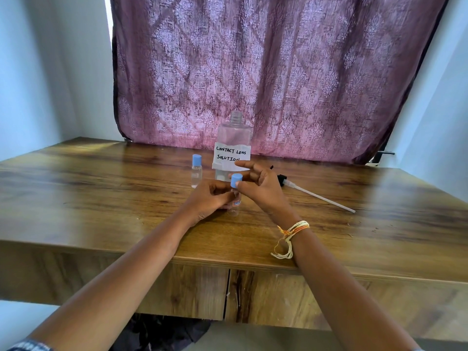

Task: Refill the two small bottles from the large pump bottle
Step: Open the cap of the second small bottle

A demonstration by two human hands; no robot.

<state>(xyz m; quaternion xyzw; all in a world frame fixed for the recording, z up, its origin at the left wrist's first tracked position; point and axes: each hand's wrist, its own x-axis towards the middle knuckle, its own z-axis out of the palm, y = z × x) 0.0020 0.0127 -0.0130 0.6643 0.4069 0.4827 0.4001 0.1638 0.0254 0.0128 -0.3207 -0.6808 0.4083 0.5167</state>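
A small clear bottle (234, 205) stands upright on the wooden table (101, 198) near its front edge, roughly at the middle of the scene, with a small red-and-white sticker on its side. The left hand (207, 198) grips its body from the left, fingers curled round it, while the right hand (258, 186) pinches its blue cap (236, 180) between thumb and forefinger at the bottle's top; the other right fingers are spread apart and point left. Whether the cap is seated on the neck or just off it cannot be told. Just behind the hands, farther from the camera, stands the large clear bottle (234, 143), upright, its threaded neck open and bare, carrying a paper label (231, 157) handwritten "CONTACT LENS SOLUTION". To its left, close by but not touching, a second small bottle (196, 172) stands upright with a blue cap on. To the right of the hands the pump head (282, 179) lies on its side on the table, its long white dip tube (326, 200) running right and toward the near edge. A bundle of yellow and orange threads (291, 233) circles the right wrist. A purple patterned curtain (253, 72) hangs behind the table, between pale blue walls (50, 72).
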